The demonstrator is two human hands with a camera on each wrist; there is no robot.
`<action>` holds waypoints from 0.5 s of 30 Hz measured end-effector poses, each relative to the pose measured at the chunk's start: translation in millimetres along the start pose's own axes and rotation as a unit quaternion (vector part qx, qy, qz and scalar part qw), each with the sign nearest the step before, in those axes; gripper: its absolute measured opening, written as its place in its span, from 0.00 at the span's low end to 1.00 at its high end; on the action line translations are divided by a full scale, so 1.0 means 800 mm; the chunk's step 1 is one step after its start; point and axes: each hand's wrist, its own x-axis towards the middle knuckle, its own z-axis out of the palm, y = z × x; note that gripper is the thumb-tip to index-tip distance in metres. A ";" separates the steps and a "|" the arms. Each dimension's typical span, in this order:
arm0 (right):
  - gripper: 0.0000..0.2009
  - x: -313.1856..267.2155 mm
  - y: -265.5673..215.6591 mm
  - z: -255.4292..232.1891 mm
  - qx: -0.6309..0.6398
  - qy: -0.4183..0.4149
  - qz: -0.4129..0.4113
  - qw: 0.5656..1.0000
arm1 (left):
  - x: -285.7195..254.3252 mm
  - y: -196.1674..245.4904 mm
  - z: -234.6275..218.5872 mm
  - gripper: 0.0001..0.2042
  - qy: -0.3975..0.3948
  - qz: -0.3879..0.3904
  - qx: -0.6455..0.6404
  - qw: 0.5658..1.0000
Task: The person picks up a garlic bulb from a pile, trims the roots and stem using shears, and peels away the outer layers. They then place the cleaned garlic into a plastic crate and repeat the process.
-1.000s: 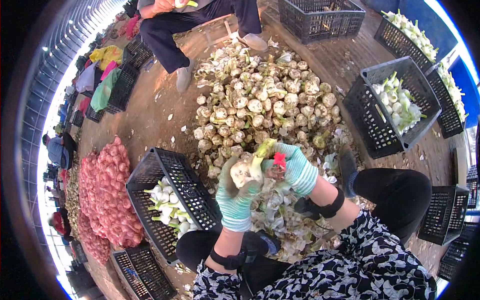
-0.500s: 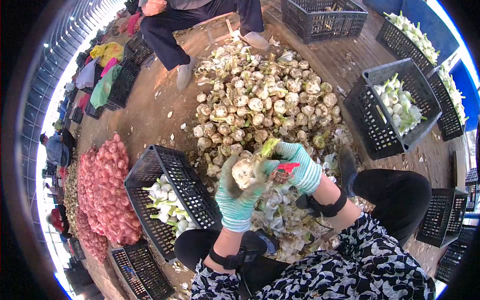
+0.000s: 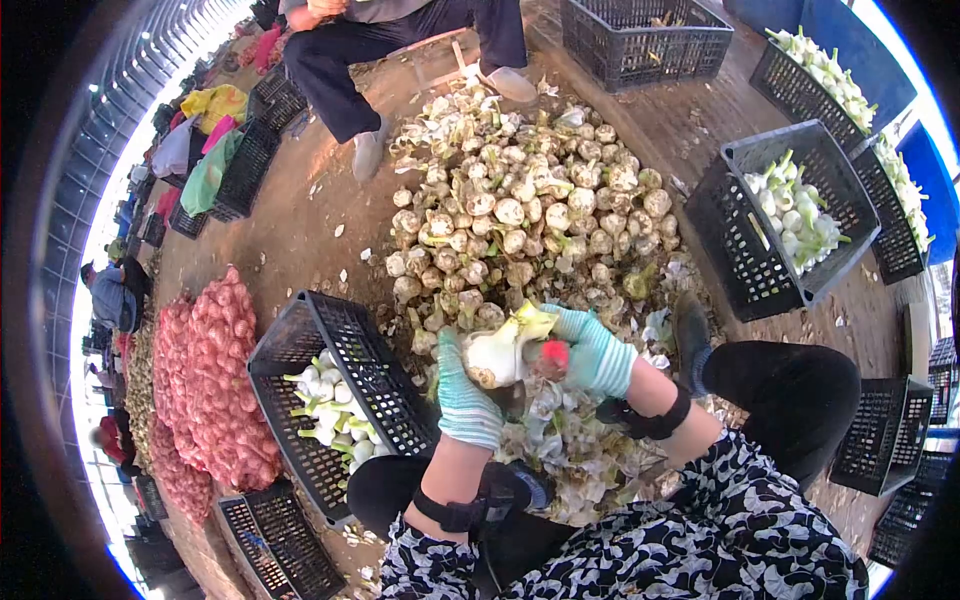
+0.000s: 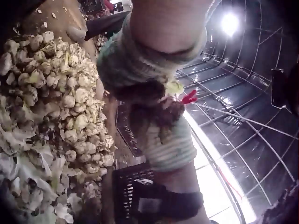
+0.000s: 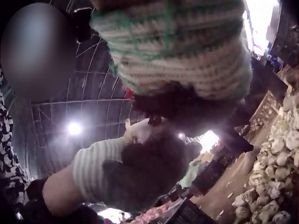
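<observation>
A white garlic bulb (image 3: 492, 358) with a thick pale-green stem sits in my left hand (image 3: 466, 400), which grips it from the left and below. My right hand (image 3: 600, 358) is at the stem's upper end, fingers curled. A small red-ended object (image 3: 553, 354) is held in its grasp and sticks out past the fingers; its other end is hidden. Both hands wear green-and-white striped gloves with dark, soiled palms. In the left wrist view the red end (image 4: 189, 97) pokes out between the hands. Dirty garlic bulbs (image 3: 540, 205) lie heaped just beyond them.
A black crate (image 3: 350, 370) with trimmed garlic stands at my left knee, another crate (image 3: 735, 240) at the right. Red net sacks (image 3: 225, 370) lie farther left. Loose skins (image 3: 565, 450) cover the ground between my legs. Another person's legs (image 3: 350, 90) are across the heap.
The bulb, dirty before, now shows a clean white side and has tilted in my left hand. My right hand has shifted slightly down, and its red-ended object has turned.
</observation>
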 end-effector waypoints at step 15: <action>0.15 -0.034 0.001 -0.001 -0.165 -0.091 -0.218 0.957 | -0.039 0.026 0.020 0.29 -0.347 -0.019 0.038 0.937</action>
